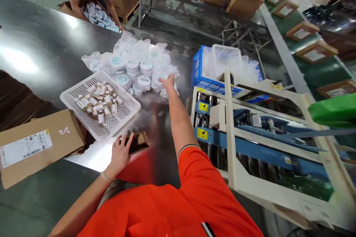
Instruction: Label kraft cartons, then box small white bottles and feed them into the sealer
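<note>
Head view: right hand (167,80) was stretched to the pile of bagged jars (139,67) at the far middle of the steel table (41,44), fingers curled over one bag; grip apparently closing, a pick-up step. Left hand (120,152) lay flat, fingers spread, on a small box (138,143) at the near edge, beside the white basket (101,103). Lifting clear would need a firm pinch.

Little print is legible. A round white lid (144,80) in the pile of bagged jars at frame centre carries a short dark word, too blurred to spell. The cardboard box (39,144) at lower left bears a white cursive mark (64,131) and a barcode label (25,147), both unreadable. Two yellow stickers (203,107) on the blue machine at right show black symbols.
</note>
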`<state>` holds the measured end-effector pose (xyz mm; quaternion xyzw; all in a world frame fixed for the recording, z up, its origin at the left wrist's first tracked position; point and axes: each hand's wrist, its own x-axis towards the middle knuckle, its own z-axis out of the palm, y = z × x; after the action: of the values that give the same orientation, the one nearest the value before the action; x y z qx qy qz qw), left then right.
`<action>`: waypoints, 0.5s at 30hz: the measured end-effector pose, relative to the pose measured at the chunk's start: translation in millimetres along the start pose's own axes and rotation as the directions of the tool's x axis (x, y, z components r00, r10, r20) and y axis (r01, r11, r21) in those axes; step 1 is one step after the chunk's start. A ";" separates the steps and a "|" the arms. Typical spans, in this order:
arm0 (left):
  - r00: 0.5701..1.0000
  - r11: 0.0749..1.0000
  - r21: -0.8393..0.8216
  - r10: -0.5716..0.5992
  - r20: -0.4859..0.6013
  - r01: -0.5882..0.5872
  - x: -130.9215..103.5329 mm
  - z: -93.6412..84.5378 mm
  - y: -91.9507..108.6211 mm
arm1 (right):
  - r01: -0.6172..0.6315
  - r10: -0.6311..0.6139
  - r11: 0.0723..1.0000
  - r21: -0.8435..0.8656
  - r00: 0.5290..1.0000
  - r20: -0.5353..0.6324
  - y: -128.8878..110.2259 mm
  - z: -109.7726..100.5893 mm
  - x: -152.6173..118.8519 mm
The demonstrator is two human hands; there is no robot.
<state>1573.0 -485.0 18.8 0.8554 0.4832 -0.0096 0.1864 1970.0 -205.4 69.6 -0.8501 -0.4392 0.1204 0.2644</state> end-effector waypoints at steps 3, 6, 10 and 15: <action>1.000 0.999 -0.032 0.000 0.023 0.001 1.6 -4.3 1.5 | -0.032 0.034 0.999 -0.025 0.996 0.082 -18.5 1.5 -30.0; 1.000 0.997 -0.078 0.019 0.017 -0.018 3.3 -5.8 0.2 | 0.205 -0.203 0.978 -0.025 0.976 0.080 -23.2 -11.0 -91.5; 0.998 0.956 -0.291 0.016 -0.063 -0.034 6.1 2.1 -8.0 | 0.536 -0.539 0.839 0.095 0.791 0.291 4.5 -34.9 -226.3; 0.988 0.884 -0.467 -0.044 -0.145 -0.030 13.0 16.1 -15.7 | 0.672 -0.591 0.724 0.157 0.487 0.643 28.0 -28.8 -358.0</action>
<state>1569.6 -472.3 -3.6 0.7815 0.4871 0.1715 0.3501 1792.1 -518.7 68.1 -0.5435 -0.7891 0.2778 0.0694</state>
